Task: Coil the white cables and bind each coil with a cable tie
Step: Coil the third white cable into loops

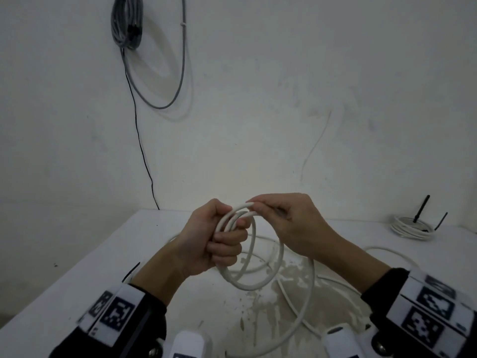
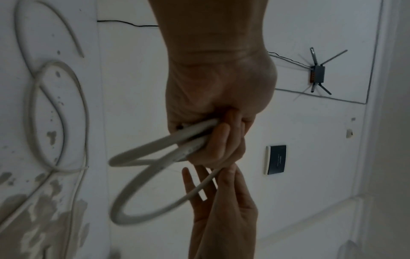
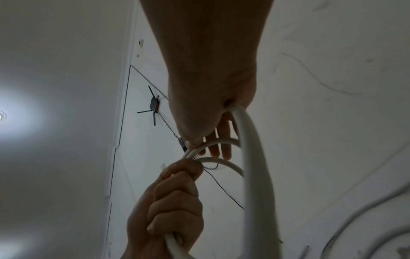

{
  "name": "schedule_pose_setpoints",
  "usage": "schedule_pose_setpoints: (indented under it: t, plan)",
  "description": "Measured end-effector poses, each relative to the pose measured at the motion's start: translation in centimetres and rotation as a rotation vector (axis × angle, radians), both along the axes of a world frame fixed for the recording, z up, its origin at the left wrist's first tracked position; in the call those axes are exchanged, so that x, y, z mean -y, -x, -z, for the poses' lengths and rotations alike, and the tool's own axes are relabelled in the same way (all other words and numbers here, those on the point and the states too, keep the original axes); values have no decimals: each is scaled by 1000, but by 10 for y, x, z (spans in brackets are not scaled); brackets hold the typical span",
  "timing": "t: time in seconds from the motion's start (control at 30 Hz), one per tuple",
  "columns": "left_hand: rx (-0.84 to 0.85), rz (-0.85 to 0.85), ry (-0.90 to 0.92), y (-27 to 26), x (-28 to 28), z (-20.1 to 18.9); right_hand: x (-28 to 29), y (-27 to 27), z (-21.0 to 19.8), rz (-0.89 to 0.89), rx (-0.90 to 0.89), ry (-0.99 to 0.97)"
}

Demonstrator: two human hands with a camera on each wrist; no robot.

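Note:
My left hand is closed in a fist round several loops of a white cable, and the coil hangs below it above the table. My right hand pinches the same cable at the top of the coil, right beside the left fist. From there the loose cable trails over the table to the right and front. In the left wrist view my left hand clamps the loops, with the right hand's fingers below. A second white coil, with black strips sticking up from it, lies at the back right.
The white table has a worn patch in front of me. A thin black strip lies by my left wrist. On the wall hang a grey cable bundle and a thin black wire.

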State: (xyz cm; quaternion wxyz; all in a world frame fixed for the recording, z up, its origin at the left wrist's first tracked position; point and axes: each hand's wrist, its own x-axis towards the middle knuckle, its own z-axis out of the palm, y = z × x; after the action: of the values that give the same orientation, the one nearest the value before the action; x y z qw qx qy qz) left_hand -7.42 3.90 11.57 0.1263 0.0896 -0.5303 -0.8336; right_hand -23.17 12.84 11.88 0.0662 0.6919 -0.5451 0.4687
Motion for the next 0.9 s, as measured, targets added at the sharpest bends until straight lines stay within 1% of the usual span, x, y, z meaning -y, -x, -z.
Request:
schedule_pose_setpoints:
  t: [0.07, 0.1, 0.17, 0.23, 0.27, 0.33, 0.4, 0.47, 0.53, 0.63, 0.73, 0.83, 0.9]
  plan:
    - [10, 33, 22, -2, -1, -2, -3, 1, 1, -32, 31, -71]
    - [-1, 52, 14, -3, -1, -3, -5, 1, 0, -58, 81, -128]
    - [-70, 145, -79, -3, 2, 0, -12, -1, -2, -121, 229, -294]
    - [-186, 264, -217, -3, 8, 6, -18, -3, -2, -196, 421, -457]
    - [-215, 253, -243, -3, 8, 7, -22, -5, -1, -234, 518, -490]
    - [-210, 173, -209, -2, 7, 8, -23, -9, 0, -251, 643, -429]
    - [-167, 63, -145, 1, 3, 7, -20, -9, 2, -172, 663, -316]
    - [-151, -22, -100, 3, -2, 7, -16, -6, 1, -91, 650, -245]
    - [-124, -45, -92, 4, -4, 7, -15, -3, -1, -47, 590, -215]
    - [-102, -36, -125, 3, -6, 5, -17, 0, -6, -27, 376, -186]
    - [-120, -64, -149, 5, -10, 2, -15, 0, -7, 14, 156, -118]
    - [-113, -171, -178, 12, -18, -2, -12, 2, -4, 83, 39, -47]
    - [-82, -255, -146, 18, -22, -3, -10, 2, -4, 138, -14, -61]
